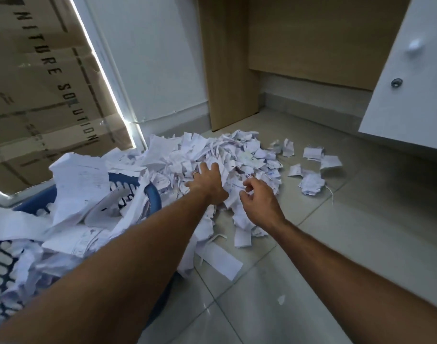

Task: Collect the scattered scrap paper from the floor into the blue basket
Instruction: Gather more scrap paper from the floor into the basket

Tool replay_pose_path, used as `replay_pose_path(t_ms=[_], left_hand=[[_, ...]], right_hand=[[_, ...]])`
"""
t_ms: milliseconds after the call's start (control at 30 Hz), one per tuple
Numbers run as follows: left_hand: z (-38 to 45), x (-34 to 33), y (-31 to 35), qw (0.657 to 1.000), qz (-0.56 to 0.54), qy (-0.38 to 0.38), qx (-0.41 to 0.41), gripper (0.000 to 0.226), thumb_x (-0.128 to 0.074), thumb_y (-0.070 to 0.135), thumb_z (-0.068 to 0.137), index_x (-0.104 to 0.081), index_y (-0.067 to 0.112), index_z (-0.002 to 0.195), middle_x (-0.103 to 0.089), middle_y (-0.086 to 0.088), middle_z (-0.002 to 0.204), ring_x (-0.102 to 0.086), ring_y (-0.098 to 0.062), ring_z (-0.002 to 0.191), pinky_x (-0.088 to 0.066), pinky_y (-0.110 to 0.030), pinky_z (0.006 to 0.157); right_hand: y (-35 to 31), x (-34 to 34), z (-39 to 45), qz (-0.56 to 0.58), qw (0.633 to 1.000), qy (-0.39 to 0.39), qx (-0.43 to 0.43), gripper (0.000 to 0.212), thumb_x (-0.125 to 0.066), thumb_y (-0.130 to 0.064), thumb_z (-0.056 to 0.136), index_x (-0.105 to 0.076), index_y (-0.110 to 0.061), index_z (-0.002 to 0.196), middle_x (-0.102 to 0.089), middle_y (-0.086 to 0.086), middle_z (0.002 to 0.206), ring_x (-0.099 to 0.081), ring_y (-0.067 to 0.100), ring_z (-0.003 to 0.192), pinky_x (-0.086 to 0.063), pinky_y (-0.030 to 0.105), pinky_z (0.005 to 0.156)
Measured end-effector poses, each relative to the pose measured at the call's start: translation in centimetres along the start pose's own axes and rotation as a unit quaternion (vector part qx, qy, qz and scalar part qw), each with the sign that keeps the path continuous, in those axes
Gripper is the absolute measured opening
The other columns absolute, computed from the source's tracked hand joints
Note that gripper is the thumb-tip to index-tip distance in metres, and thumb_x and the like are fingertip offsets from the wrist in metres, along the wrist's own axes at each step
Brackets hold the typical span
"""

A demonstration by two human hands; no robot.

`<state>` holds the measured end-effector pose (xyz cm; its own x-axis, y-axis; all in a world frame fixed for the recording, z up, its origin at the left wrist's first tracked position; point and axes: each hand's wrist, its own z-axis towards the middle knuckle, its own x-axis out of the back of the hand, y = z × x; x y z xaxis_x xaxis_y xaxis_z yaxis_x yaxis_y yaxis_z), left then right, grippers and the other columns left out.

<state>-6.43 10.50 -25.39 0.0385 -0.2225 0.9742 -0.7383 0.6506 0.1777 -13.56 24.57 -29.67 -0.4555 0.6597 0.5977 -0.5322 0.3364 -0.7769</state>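
A big heap of torn white scrap paper (237, 155) lies on the tiled floor ahead of me. The blue basket (154, 194) stands at the lower left, piled over its rim with large sheets and scraps. My left hand (207, 181) reaches into the near side of the heap with its fingers spread flat on the paper. Just to its right, my right hand (258, 197) hovers at the heap's edge, fingers loosely curled, with paper bits at its fingertips; whether it pinches any I cannot tell. A few loose scraps (311, 167) lie apart to the right.
Cardboard boxes (38, 83) lean at the left beside a bright window strip. A wooden desk panel (227, 70) stands behind the heap. A white cabinet door (408, 70) hangs open at the upper right. Bare floor tiles (311, 281) spread to the right and near me.
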Motion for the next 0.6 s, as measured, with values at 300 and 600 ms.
replay_pose_path(t_ms=[300,600], left_hand=[[9.9,-1.0,-2.0,0.998,0.011,0.007,0.067,0.151,-0.083,0.079,0.046,0.018,0.047,0.153,0.035,-0.011,0.160,0.026,-0.054,0.144,0.002,-0.083,0.105],[12.9,-4.9,-3.9,0.995,-0.074,-0.003,0.067,0.108,-0.089,0.052,0.065,-0.024,0.042,0.151,-0.016,-0.012,0.158,-0.018,-0.052,0.141,-0.039,-0.071,0.102]], right_hand=[[3.5,-4.0,4.0,0.098,0.993,0.065,-0.024,0.023,-0.057,-0.025,0.098,-0.059,-0.022,0.122,-0.058,-0.004,0.117,-0.059,0.015,0.105,-0.054,0.037,0.090],[4.6,-5.4,5.0,0.108,0.991,0.077,-0.032,0.020,-0.056,-0.026,0.099,-0.060,-0.023,0.119,-0.059,-0.005,0.119,-0.059,0.013,0.104,-0.054,0.033,0.089]])
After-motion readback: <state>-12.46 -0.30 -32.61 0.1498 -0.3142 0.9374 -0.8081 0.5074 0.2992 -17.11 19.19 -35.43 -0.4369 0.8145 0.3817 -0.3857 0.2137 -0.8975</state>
